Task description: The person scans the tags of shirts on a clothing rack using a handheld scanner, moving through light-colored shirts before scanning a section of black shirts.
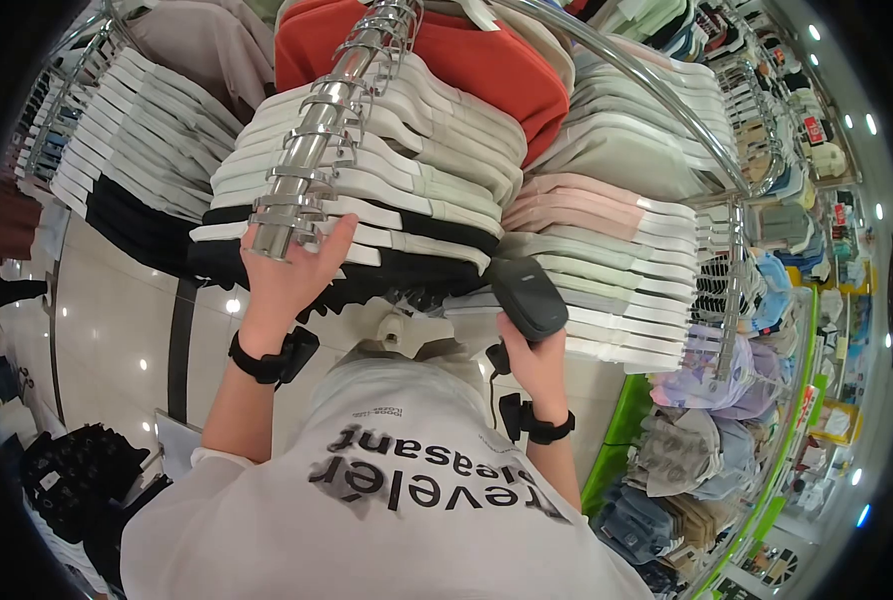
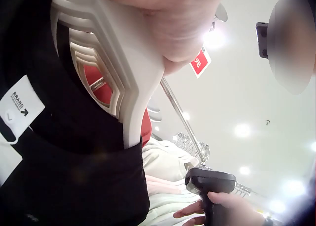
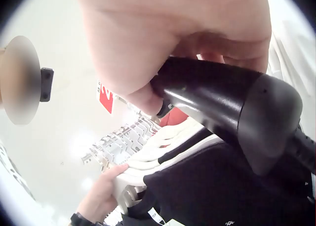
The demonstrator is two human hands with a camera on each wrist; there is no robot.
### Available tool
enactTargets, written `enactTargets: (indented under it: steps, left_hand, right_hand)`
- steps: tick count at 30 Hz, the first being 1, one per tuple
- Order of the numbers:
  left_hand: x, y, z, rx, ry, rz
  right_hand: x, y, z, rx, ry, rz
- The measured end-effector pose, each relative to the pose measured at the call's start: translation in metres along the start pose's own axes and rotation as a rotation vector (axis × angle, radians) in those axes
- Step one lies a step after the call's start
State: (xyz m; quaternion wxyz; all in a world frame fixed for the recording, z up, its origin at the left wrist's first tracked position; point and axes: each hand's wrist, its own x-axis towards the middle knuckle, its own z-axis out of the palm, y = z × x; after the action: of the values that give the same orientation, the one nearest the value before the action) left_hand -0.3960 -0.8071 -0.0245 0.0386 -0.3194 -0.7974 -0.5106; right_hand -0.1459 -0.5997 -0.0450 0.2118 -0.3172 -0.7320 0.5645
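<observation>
At the near end of a chrome rail (image 1: pixel 297 190), my left hand (image 1: pixel 295 280) grips a white hanger (image 2: pixel 133 63) near its top. From this hanger hangs a black shirt (image 2: pixel 79 176) with a white "BRAND" tag (image 2: pixel 22 107). More white hangers are stacked right behind it. My right hand (image 1: pixel 539 362) holds a black handheld scanner (image 1: pixel 529 300) by its handle, to the right of the black shirts. In the right wrist view, fingers wrap around the scanner's handle (image 3: pixel 212 92), and the left thumb lies over the hanger top.
Pale shirts (image 1: pixel 607 270) hang close on the right, with pink ones among them. A red garment (image 1: pixel 527 90) hangs farther back on the rail. More white and black shirts (image 1: pixel 147 130) hang on the left. Shelves of folded clothes (image 1: pixel 677 450) line the right side.
</observation>
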Motion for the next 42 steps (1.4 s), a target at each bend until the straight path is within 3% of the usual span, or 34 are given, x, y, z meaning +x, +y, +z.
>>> enactTargets:
  steps: [5, 6, 11, 13, 16, 22, 26, 29, 31, 35, 38, 40, 42]
  left_hand:
    - [0.001, -0.003, -0.002, 0.055, -0.014, -0.004]
    - [0.002, -0.004, -0.002, 0.080, -0.024, -0.016]
    - [0.003, -0.002, -0.004, 0.060, -0.052, -0.057]
    - [0.004, 0.000, -0.005, 0.036, -0.059, -0.098]
    - [0.006, 0.001, -0.006, -0.005, -0.068, -0.091]
    - [0.008, 0.002, -0.007, -0.050, -0.075, -0.136]
    - [0.008, 0.002, -0.006, -0.070, -0.063, -0.137]
    - [0.008, 0.002, -0.005, -0.090, -0.068, -0.160]
    - [0.008, 0.002, -0.005, -0.093, -0.080, -0.176]
    - [0.010, 0.000, -0.006, -0.057, -0.102, -0.171]
    - [0.010, -0.001, -0.006, -0.065, -0.102, -0.171]
    - [0.010, -0.001, -0.007, -0.058, -0.106, -0.148]
    - [0.009, -0.002, -0.005, -0.061, -0.101, -0.168]
  right_hand:
    - [0.002, 0.019, 0.015, 0.093, -0.146, -0.041]
    - [0.003, 0.030, 0.014, 0.094, -0.218, 0.024]
    - [0.009, 0.066, 0.028, 0.104, -0.266, -0.030]
    - [0.014, 0.048, 0.032, 0.082, -0.286, -0.140]
    - [0.016, 0.070, 0.037, 0.049, -0.321, -0.243]
    - [0.012, 0.083, 0.044, 0.129, -0.338, -0.140]
    - [0.011, 0.088, 0.045, 0.079, -0.318, -0.184]
    - [0.008, 0.101, 0.044, 0.121, -0.320, -0.120]
    - [0.004, 0.110, 0.046, 0.247, -0.341, 0.047]
    - [0.009, 0.125, 0.045, 0.258, -0.382, 0.056]
    - [0.013, 0.134, 0.044, 0.147, -0.451, 0.030]
    - [0.015, 0.129, 0.044, -0.041, -0.415, -0.283]
    - [0.013, 0.120, 0.042, -0.004, -0.447, -0.211]
